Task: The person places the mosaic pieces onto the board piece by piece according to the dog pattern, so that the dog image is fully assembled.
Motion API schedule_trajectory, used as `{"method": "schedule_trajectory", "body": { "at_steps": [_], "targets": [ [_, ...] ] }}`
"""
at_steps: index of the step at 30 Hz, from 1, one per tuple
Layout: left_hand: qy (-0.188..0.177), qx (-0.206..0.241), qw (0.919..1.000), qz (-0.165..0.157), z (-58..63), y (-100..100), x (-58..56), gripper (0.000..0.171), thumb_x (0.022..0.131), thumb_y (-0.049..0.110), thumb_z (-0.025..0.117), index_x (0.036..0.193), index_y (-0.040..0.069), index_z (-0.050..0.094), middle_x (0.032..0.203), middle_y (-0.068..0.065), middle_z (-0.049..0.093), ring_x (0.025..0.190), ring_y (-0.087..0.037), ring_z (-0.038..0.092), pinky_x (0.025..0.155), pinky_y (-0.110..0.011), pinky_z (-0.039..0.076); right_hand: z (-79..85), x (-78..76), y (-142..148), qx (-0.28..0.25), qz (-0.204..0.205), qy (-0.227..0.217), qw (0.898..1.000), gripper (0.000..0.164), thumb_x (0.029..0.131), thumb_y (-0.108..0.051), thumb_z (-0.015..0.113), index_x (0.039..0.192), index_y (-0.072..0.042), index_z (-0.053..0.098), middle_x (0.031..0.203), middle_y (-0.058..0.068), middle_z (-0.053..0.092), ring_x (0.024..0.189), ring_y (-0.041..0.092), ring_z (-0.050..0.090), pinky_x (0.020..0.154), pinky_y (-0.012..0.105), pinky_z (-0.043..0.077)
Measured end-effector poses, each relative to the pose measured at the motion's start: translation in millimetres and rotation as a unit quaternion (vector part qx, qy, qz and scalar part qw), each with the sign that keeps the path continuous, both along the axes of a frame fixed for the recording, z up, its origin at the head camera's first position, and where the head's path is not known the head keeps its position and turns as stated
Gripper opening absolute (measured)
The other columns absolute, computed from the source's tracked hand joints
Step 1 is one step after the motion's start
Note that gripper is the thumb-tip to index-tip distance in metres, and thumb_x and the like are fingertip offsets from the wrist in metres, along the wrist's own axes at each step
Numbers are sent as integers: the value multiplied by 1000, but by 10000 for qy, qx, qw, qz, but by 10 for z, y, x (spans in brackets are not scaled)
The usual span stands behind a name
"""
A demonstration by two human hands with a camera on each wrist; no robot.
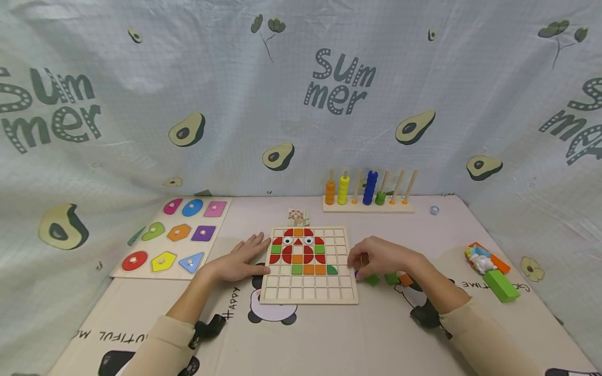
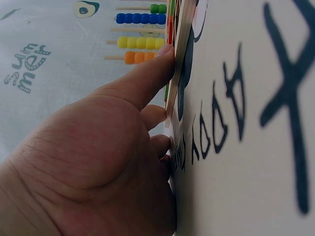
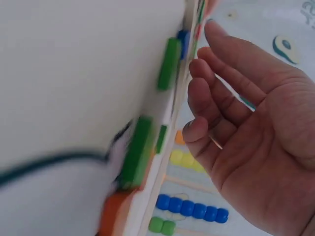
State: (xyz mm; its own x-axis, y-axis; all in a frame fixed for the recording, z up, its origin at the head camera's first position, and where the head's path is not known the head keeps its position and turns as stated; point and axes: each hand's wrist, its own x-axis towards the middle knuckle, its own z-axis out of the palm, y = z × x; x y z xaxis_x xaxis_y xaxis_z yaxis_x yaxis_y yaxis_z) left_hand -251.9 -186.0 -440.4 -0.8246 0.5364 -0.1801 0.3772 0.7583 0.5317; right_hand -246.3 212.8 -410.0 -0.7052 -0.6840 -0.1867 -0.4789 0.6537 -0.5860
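A square wooden grid board [image 1: 282, 295] lies flat, with red, orange, green and white tiles forming an owl-like picture [image 1: 297, 249]. My left hand [image 1: 240, 259] rests at the board's left side; in the left wrist view its thumb [image 2: 147, 73] touches the board's edge. Over the right edge, my right hand [image 1: 376, 255] has loosely bent fingers. The right wrist view shows nothing between those fingers [image 3: 199, 96]. Just below the hand are loose green tiles [image 1: 372, 280], an orange tile [image 1: 406, 280] and a partly covered blue tile [image 1: 356, 274].
A small picture card [image 1: 298, 217] lies behind the board. Farther back stands a peg rack [image 1: 368, 208] with coloured beads. A knobbed shape puzzle [image 1: 141, 272] is at left. At right are a green block [image 1: 501, 285], a colourful toy [image 1: 481, 261] and a small ring-like item [image 1: 434, 210].
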Motion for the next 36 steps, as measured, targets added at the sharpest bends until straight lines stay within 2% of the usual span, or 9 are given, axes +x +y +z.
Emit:
{"method": "schedule_trajectory", "body": {
  "at_steps": [5,9,12,20,25,29,32,36],
  "targets": [
    [-25,48,10000,9,3,6,6,87,88,57,58,155,21,18,162,-7,4,148,-30,-3,118,-52,-1,-30,22,77,-41,-14,-82,10000,17,78,-28,80,90,-20,72,74,-7,64,66,9,55,56,24,48],
    [-61,109,9999,34,5,-3,4,86,88,57,59,155,21,18,162,-6,4,148,-30,-4,118,-51,-1,-57,17,48,174,30,163,9997,14,78,-32,80,84,-23,70,70,-10,63,63,5,53,55,22,45],
    [-105,120,9999,37,-4,-9,-2,87,88,58,59,155,22,17,162,-6,3,148,-29,-4,118,-51,-1,-69,10,35,303,58,306,9991,11,79,-28,80,82,-24,69,70,-12,63,62,4,53,55,22,46],
    [-93,108,9999,22,-9,-7,-10,86,88,58,58,155,23,17,162,-5,3,148,-29,-4,118,-51,-2,-70,24,97,135,84,261,9995,15,83,-9,74,91,-21,70,84,-8,67,73,8,58,67,24,52],
    [-63,82,9999,4,3,-1,0,86,88,57,59,155,22,18,162,-6,4,148,-30,-4,118,-51,-1,-69,14,115,143,59,325,9994,15,85,-10,71,94,-22,70,84,-10,66,75,8,58,68,24,52],
    [-48,56,10000,-4,8,3,6,86,88,57,58,155,21,18,162,-6,4,148,-30,-3,118,-51,-1,-18,-7,100,18,75,548,9985,14,85,-12,70,94,-22,71,84,-12,65,75,8,58,66,25,52],
    [-28,66,10000,-2,11,5,7,86,88,57,58,155,21,18,162,-7,4,148,-30,-3,118,-52,-1,48,-27,47,-141,206,676,9974,14,85,-12,68,94,-21,72,86,-9,67,76,9,58,66,26,52],
    [-32,81,10000,-4,17,12,9,86,88,56,59,155,20,18,162,-8,4,148,-31,-3,118,-53,-1,90,-62,-70,-247,423,600,9970,14,85,-11,67,95,-20,72,89,-7,68,78,10,58,67,26,51]
  ]
}}
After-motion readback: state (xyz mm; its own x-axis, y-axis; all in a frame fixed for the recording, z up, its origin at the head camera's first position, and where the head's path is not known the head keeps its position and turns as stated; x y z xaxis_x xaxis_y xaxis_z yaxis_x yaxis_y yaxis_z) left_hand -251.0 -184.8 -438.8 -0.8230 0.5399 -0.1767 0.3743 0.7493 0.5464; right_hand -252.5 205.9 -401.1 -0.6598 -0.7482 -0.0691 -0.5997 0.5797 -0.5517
